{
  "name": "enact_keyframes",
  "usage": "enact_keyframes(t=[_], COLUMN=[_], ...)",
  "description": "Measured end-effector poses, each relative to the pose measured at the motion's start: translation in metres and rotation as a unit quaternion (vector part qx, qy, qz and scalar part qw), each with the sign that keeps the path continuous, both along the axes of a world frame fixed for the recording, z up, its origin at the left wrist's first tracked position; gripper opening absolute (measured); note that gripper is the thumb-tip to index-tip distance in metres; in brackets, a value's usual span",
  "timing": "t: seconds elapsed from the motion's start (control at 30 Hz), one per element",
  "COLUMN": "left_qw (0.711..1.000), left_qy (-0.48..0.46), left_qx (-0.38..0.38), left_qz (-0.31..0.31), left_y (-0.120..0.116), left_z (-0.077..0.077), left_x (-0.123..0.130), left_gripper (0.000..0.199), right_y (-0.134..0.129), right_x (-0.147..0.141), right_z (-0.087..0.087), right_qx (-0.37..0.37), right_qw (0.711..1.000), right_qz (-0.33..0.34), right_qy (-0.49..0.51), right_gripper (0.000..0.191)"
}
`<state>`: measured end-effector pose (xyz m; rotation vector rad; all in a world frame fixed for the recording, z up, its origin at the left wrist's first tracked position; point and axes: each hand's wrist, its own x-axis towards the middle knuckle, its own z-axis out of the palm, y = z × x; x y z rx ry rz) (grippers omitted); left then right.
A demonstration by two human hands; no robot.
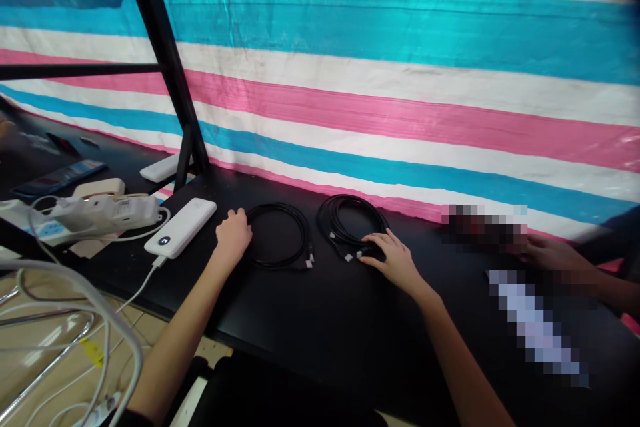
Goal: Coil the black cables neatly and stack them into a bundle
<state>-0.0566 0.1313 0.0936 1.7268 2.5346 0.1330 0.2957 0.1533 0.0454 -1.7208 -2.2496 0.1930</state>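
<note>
Beside the curled left hand [233, 237], grip unclear, 1 cable [305, 230] is lying coiled, likely against tangling; the loosely open right hand [394, 259] is reaching over another coil [326, 217].

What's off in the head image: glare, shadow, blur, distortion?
Head view: sheen on the striped sheet, clearest on its upper turquoise band; top-right corner dark; right black cable coil low-contrast against the black table; pixel blocks mask two patches near another person's hand; far-left edge soft; black post leans, lens cause unclear.
</note>
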Motion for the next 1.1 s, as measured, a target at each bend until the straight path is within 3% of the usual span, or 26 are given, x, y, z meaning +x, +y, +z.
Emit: enact_keyframes(t=[0.1, 0.23, 0.37, 0.63, 0.87, 1.0, 1.1], left_qw=[0.999, 0.991, 0.984, 0.941, 0.94, 0.95, 0.963], left_qy=[0.004, -0.004, -0.015, -0.09, -0.076, -0.043, -0.013], left_qx=[0.045, 0.102, 0.118, -0.007, -0.034, -0.017, 0.022], left_qz=[-0.019, -0.089, -0.133, -0.328, -0.33, -0.31, -0.27], left_y=[-0.01, -0.022, -0.024, -0.022, -0.023, -0.015, -0.007], left_z=[0.004, 0.01, 0.014, 0.001, -0.007, -0.005, -0.006], left_x=[0.013, 0.031, 0.036, 0.031, 0.044, 0.034, 0.026], left_gripper=[0.04, 0.038, 0.035, 0.041, 0.029, 0.018, 0.021], right_y=[0.0, -0.001, 0.0, 0.005, 0.004, 0.004, 0.005], right_x=[0.0, 0.0, 0.001, 0.006, 0.004, 0.005, 0.005], right_z=[0.0, 0.001, 0.001, -0.011, -0.011, -0.012, -0.014], right_qx=[0.003, -0.003, -0.007, 0.044, 0.054, 0.066, 0.069], right_qw=[1.0, 1.0, 1.0, 0.999, 0.998, 0.997, 0.996], right_qz=[0.006, 0.004, 0.006, 0.027, 0.035, 0.039, 0.043], right_qy=[0.006, 0.007, 0.008, 0.017, 0.0, -0.022, -0.023], right_gripper=[0.034, 0.035, 0.036, 0.032, 0.025, 0.023, 0.025])
